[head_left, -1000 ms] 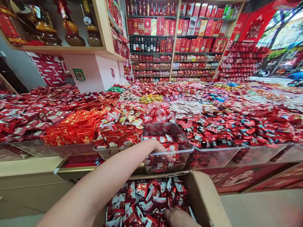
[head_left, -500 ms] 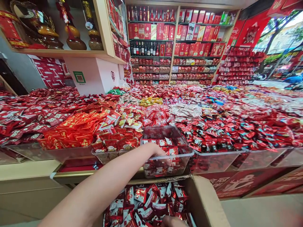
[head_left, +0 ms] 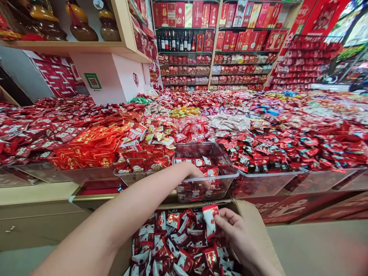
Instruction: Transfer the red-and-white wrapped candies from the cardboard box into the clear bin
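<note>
A person's two bare hands work at the front edge of a shop counter (head_left: pixel 37 193) heaped with wrapped sweets. The right hand (head_left: pixel 237 230) is clamped on one small red-and-white packet (head_left: pixel 211 221), pinched upright, slightly tilted, between thumb and fingers. It is held above the right side of a cardboard box (head_left: pixel 255 220) just below the counter's front edge. Loose packets (head_left: pixel 169 245) in similar colours fill the box. The left arm crosses over the box, and the left hand (head_left: pixel 197 174) dips inside a clear plastic bin (head_left: pixel 198 148) at the middle of the counter's front edge; whether its fingers grip anything cannot be told. Red packets lie low in that bin. Left of it along the edge are durian packets (head_left: pixel 143 161), then bright orange-red packets (head_left: pixel 92 147); to its right, dark-red sweets (head_left: pixel 258 153). Wine bottles (head_left: pixel 174 41) stand on shelves behind.
</note>
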Available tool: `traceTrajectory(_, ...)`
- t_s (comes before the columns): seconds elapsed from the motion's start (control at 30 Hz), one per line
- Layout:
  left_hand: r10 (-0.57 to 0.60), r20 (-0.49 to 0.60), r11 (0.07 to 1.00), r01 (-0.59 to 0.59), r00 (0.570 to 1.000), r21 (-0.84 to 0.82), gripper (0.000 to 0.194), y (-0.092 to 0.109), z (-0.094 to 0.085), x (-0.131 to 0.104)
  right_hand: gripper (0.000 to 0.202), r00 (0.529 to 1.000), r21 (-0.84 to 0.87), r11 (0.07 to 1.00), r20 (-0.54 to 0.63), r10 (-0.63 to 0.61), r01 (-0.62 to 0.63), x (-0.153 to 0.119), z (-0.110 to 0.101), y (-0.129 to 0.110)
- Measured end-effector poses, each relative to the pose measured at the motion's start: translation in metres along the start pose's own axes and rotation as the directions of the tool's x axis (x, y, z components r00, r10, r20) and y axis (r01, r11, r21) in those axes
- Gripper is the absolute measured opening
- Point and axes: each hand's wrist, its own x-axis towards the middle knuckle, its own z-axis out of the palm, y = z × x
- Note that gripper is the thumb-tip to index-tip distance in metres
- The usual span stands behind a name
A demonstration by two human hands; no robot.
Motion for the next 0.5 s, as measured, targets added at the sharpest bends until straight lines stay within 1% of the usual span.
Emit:
traceTrajectory(0.07,-0.016,0.041,1.0,0.016,0.999,-0.007,0.041,0.0,-0.001,0.002,0.022,0.999,0.136,0.991,-0.051,-0.004,0.011,-0.001,0.004,-0.016)
traceTrajectory(0.13,-0.027,0.061,1.0,0.027,0.998,-0.01,0.041,0.0,-0.001,0.003,0.023,0.998,0.202,0.979,-0.06,-0.024,0.036,-0.004,0.009,-0.027)
traceTrajectory(0.2,-0.036,0.072,0.999,0.037,0.997,-0.014,0.041,0.001,-0.001,0.003,0.034,0.998,0.227,0.973,-0.045,-0.039,0.048,-0.006,0.014,-0.035)
traceTrajectory(0.27,-0.043,0.079,0.999,0.044,0.996,-0.02,0.041,0.002,-0.001,0.003,0.05,0.998,0.224,0.973,-0.038,-0.045,0.052,-0.008,0.018,-0.039)
traceTrajectory(0.33,-0.045,0.084,0.998,0.047,0.995,-0.028,0.04,0.003,0.0,0.003,0.064,0.998,0.212,0.975,-0.047,-0.051,0.06,-0.008,0.021,-0.039)
traceTrajectory(0.37,-0.044,0.086,0.998,0.047,0.995,-0.032,0.04,0.003,0.0,0.002,0.066,0.997,0.203,0.977,-0.05,-0.05,0.059,-0.008,0.021,-0.037)
traceTrajectory(0.43,-0.039,0.089,0.998,0.042,0.995,-0.039,0.039,0.003,0.0,0.002,0.058,0.999,0.178,0.983,-0.038,-0.037,0.043,-0.008,0.021,-0.03)
traceTrajectory(0.5,-0.028,0.091,0.998,0.032,0.995,-0.044,0.037,0.003,0.0,0.001,0.039,1.0,0.125,0.992,-0.017,-0.019,0.021,-0.008,0.019,-0.024)
